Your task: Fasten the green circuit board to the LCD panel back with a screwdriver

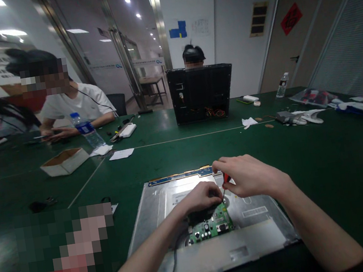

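A metal display panel (265, 237) lies flat on the green table, with a green circuit board (215, 226) on its middle. My right hand (245, 174) is closed around a red-handled screwdriver (226, 178), whose thin shaft points down at the board's upper right corner. Beside the tip, my left hand (206, 195) has its fingers pinched together at the board's upper edge; anything between them is too small to make out. A grey cable (175, 264) runs from the board toward the panel's front edge. Along the panel's back edge sits a blue strip board (180, 176).
An open box (65, 162) and a water bottle (87, 129) stand at the left. Across the green table (171, 155) a black casing (202, 93) stands before a person. Other people sit at the left. Gloves (304, 116) and a small bottle (282, 85) are at the right.
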`<state>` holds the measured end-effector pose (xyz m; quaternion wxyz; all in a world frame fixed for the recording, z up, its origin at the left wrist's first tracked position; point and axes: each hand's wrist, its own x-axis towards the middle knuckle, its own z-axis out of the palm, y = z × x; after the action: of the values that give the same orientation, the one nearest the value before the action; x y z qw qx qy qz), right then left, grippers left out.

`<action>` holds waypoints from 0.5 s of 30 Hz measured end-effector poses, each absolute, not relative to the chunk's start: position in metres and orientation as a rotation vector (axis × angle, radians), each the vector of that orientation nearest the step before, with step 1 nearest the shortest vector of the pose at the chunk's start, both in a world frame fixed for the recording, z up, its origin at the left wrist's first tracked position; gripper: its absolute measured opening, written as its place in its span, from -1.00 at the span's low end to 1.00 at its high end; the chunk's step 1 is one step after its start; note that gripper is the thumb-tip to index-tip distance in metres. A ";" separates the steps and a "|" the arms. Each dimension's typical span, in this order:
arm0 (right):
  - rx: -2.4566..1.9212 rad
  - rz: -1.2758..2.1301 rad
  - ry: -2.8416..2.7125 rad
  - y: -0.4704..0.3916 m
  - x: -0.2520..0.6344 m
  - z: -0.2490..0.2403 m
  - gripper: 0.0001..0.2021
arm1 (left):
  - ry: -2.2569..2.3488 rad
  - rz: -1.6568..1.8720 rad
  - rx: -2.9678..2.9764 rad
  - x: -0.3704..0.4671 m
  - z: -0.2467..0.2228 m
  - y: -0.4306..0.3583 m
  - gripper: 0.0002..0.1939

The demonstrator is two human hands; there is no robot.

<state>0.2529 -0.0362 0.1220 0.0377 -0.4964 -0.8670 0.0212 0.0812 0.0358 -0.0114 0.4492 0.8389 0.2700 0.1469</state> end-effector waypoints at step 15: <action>-1.652 -0.001 -2.631 -0.034 0.249 0.122 -0.85 | 0.669 0.374 2.059 0.082 -0.011 0.035 -0.87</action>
<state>0.2486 -0.0336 0.1222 0.0176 -0.5316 -0.8468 -0.0003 0.0821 0.0350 -0.0114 0.4549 0.8346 0.2711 0.1517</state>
